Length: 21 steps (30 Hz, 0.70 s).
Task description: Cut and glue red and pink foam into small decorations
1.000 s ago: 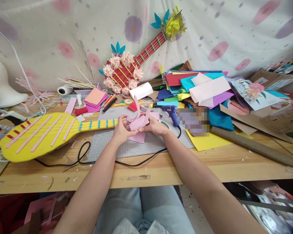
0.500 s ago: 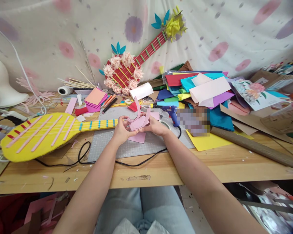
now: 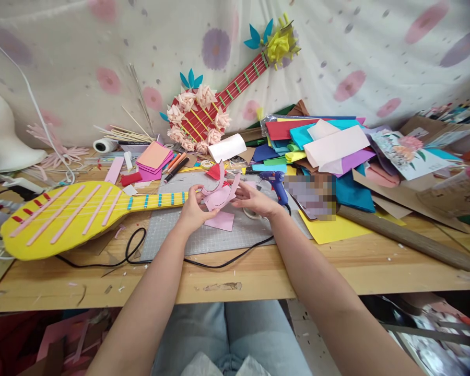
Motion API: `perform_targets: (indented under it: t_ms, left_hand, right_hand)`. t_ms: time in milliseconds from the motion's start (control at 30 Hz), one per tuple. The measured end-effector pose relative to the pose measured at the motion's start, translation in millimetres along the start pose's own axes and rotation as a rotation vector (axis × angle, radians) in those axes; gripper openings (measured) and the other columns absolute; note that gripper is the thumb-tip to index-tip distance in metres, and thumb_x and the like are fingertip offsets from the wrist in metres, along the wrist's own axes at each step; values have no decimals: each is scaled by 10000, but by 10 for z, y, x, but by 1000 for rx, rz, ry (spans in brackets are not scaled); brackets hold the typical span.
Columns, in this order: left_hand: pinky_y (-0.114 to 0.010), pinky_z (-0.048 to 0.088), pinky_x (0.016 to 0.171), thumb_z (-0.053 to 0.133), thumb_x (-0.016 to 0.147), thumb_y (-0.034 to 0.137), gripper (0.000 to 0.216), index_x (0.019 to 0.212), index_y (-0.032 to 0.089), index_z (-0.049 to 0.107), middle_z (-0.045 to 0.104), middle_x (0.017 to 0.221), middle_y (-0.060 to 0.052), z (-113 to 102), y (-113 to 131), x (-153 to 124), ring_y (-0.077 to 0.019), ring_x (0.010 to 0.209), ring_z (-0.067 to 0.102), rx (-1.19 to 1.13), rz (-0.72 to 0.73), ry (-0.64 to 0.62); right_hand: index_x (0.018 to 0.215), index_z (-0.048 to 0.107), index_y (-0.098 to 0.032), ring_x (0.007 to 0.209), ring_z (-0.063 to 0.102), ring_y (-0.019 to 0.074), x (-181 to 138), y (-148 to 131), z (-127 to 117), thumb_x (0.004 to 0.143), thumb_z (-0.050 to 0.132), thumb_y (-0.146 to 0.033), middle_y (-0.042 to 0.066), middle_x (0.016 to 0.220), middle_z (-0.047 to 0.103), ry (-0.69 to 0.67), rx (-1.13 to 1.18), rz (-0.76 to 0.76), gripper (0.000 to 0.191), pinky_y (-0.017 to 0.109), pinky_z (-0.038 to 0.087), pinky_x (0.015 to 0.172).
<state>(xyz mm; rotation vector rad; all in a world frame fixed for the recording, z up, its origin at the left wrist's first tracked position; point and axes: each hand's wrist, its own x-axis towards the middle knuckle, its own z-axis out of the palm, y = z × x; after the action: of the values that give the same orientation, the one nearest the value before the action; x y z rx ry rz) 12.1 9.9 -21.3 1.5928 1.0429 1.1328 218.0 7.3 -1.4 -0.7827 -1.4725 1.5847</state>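
At the left, a yellow paper guitar [image 3: 65, 216] lies flat, its neck pointing right toward the left hand [image 3: 194, 211]. That hand's thumb and fingers close on the left side of a pink paper piece [image 3: 219, 197], which is held up above the grey cutting mat [image 3: 191, 240], its two strips curling up at the far side. The forearm reaches in from the near left, the wrist low. Just nearer, a pink square [image 3: 221, 221] lies on the mat.

The step in hand looks like shaping this curled piece. The next move seems to call for a steady left hold and a light right touch, so the strips don't crease.

The right hand [image 3: 256, 201] reaches in from the near right, fingers spread and loosely bent beside the paper's right strip; whether they touch it, I can't tell. A blue glue gun [image 3: 274, 185] stands just beyond, to its right.
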Motion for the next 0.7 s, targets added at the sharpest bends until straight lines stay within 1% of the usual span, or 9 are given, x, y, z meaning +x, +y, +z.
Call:
perform_targets:
  t_ms: [133,200,300,400,500,600,700]
  left_hand:
    - [-371,494,863,720,554,222,742,1167,219,303,553,1158,-116,-8,13,-13,-207,1072,560,111,89,34]
    - [-357,495,863,712,565,215,740,1179,217,299,535,1178,-121,-8,37,-21,-207,1099,541,161,125,64]
    - [-342,502,850,704,578,205,731,1184,216,295,533,1174,-119,-8,64,-24,-198,1080,550,196,149,96]
    - [-337,504,846,697,588,199,726,1186,215,286,539,1166,-118,-8,64,-19,-187,1059,561,194,159,98]
    - [-345,500,856,696,592,204,737,1196,216,273,544,1160,-116,-7,52,-17,-186,1055,563,204,163,82]
    - [-352,494,870,698,597,211,747,1209,219,271,540,1171,-117,-3,45,-22,-194,1087,547,225,153,55]
    - [-353,488,884,700,596,208,766,1230,211,270,523,1198,-127,-1,38,-29,-202,1120,527,239,144,34]
  right_hand:
    - [1160,503,-224,957,598,163,-7,-19,-17,658,682,-212,48,1046,645,81,25,18,533,326,454,880]
    - [1129,521,-220,909,613,155,-6,-24,-3,644,683,-191,38,992,659,79,28,27,512,305,469,836]
    - [1119,521,-215,887,621,157,-10,-40,20,611,691,-160,31,936,671,64,45,36,539,288,475,796]
    - [1059,552,-193,810,631,139,-2,-47,29,633,684,-211,31,867,676,166,61,54,447,260,483,734]
    - [934,596,-169,708,628,112,33,-17,23,655,676,-276,25,781,671,285,66,83,309,231,487,666]
    - [789,616,-153,641,619,104,77,39,19,619,705,-291,15,696,655,366,53,94,237,213,486,608]
    - [712,616,-149,585,602,101,105,82,31,572,734,-287,4,629,638,402,58,98,230,201,477,542]
